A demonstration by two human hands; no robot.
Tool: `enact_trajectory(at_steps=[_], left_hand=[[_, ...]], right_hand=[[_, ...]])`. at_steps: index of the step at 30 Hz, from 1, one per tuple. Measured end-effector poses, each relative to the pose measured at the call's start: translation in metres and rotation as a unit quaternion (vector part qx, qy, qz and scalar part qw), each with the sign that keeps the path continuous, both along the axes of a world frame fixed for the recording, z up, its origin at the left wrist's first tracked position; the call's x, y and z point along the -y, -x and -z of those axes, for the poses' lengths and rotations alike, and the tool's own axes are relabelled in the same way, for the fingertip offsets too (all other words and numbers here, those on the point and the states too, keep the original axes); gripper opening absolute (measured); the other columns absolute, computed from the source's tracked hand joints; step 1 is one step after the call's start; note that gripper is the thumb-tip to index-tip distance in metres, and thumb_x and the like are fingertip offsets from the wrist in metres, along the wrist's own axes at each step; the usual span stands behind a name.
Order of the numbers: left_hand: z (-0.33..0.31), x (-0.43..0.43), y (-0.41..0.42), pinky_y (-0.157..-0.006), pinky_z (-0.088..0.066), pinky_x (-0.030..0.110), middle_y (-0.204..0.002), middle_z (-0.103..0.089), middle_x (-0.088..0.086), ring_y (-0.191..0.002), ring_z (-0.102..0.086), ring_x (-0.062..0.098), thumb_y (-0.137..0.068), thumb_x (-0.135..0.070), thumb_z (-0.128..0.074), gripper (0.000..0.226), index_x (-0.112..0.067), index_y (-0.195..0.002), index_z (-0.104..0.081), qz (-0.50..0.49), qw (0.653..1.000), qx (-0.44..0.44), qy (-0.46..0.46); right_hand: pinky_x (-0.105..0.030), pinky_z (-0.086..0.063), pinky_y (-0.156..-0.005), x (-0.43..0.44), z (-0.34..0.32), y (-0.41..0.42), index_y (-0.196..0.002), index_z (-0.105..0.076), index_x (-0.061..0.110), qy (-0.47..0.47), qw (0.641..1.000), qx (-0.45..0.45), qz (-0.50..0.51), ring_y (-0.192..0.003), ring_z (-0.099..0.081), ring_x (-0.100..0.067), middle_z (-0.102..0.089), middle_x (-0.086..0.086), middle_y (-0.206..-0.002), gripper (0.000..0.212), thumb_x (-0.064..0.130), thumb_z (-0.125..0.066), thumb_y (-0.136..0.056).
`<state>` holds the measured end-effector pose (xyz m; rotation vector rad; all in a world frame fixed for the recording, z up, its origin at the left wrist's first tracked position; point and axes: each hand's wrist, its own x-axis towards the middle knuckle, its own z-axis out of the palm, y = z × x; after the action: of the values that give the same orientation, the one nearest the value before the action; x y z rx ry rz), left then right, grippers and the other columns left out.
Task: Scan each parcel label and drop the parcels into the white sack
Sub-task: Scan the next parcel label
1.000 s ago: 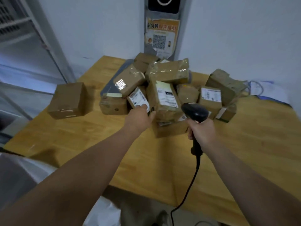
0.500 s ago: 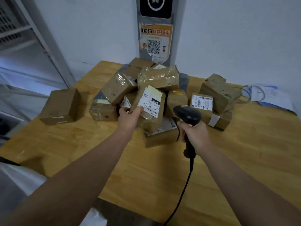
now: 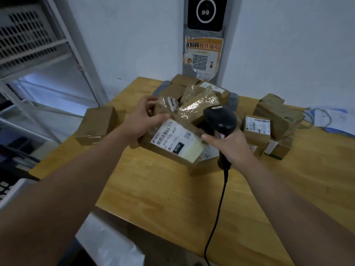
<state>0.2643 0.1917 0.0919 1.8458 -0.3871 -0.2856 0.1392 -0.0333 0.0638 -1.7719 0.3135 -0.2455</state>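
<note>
My left hand (image 3: pixel 142 120) has its fingers curled over the far left corner of one parcel (image 3: pixel 163 150), with the thumb on top by the label. My right hand (image 3: pixel 230 145) is wrapped round the scanner's handle, and its thumb reaches the parcel's right edge.

The table (image 3: pixel 172 198) is the biggest thing I see, one slab of yellow wood with visible grain. Below its near edge lies the white sack (image 3: pixel 109 244), a smooth, creased plastic.

At the back of the table there is one heap of parcels (image 3: pixel 197 104). They are brown cardboard blocks, several wrapped in glossy, crinkled tape, and they overlap too much for me to count. One plain cardboard box (image 3: pixel 98 123) sits alone at the left edge, well apart from the heap.

The gripped parcel is a flat cardboard box at the front of the heap, tilted toward me. The scanner (image 3: pixel 221 118) is a single piece of rounded matt black plastic, its head over the parcel's far right side. The label (image 3: pixel 171 135) is a white rectangle with barcodes and a pale yellow part. One thin black cable (image 3: pixel 217 217) hangs from the handle across the table edge.
</note>
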Motion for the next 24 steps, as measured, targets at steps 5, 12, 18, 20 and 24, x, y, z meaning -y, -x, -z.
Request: enact_trajectory(at_steps=[5,12,18,20,24], left_hand=[[-0.015,0.014,-0.002,-0.093,-0.051,0.028,-0.124,-0.059,0.007,-0.111,-0.06,0.017,-0.065,-0.032,-0.082,0.073,-0.025,-0.126,-0.042,0.158,0.982,0.008,-0.104],[-0.005,0.025,-0.005,-0.088,-0.051,0.028,-0.13,-0.057,0.001,-0.11,-0.06,0.013,-0.082,-0.024,-0.074,0.06,-0.025,-0.132,-0.041,0.183,0.979,-0.01,-0.09],[0.04,0.026,0.0,-0.101,-0.045,0.044,-0.141,-0.046,-0.003,-0.125,-0.049,0.019,-0.065,-0.076,-0.067,0.094,-0.03,-0.14,-0.034,-0.032,0.997,-0.016,-0.065],[0.055,0.019,0.017,-0.093,-0.047,0.036,-0.133,-0.055,-0.005,-0.114,-0.055,0.014,-0.078,-0.059,-0.069,0.072,-0.027,-0.134,-0.039,0.034,0.985,-0.163,-0.054],[0.079,0.004,0.032,-0.081,-0.053,0.03,-0.114,-0.068,-0.001,-0.102,-0.065,0.016,-0.088,-0.027,-0.067,0.044,-0.02,-0.129,-0.052,0.087,0.965,-0.247,-0.027]], right_hand=[[-0.02,-0.053,-0.084,-0.008,0.007,0.001,-0.116,-0.064,0.023,0.033,0.99,-0.045,-0.127,-0.1,-0.064,0.003,-0.071,0.009,-0.107,0.054,0.021,-0.087,-0.068],[-0.032,-0.052,-0.088,-0.012,0.023,0.011,-0.112,-0.068,0.023,-0.054,0.991,-0.081,-0.096,-0.103,-0.068,-0.011,-0.074,0.006,-0.104,0.042,0.022,-0.083,-0.073],[-0.03,-0.055,-0.075,-0.025,0.041,0.013,-0.098,-0.072,0.015,-0.206,0.974,-0.083,0.041,-0.091,-0.072,-0.017,-0.077,0.0,-0.092,0.016,0.021,-0.073,-0.084],[-0.034,-0.055,-0.079,-0.026,0.047,0.014,-0.105,-0.071,0.014,-0.227,0.968,-0.084,0.06,-0.095,-0.071,-0.02,-0.076,-0.002,-0.097,0.023,0.023,-0.073,-0.083],[-0.034,-0.056,-0.078,-0.029,0.054,0.014,-0.112,-0.07,0.012,-0.232,0.966,-0.096,0.068,-0.094,-0.071,-0.021,-0.076,-0.004,-0.099,0.031,0.026,-0.073,-0.084]])
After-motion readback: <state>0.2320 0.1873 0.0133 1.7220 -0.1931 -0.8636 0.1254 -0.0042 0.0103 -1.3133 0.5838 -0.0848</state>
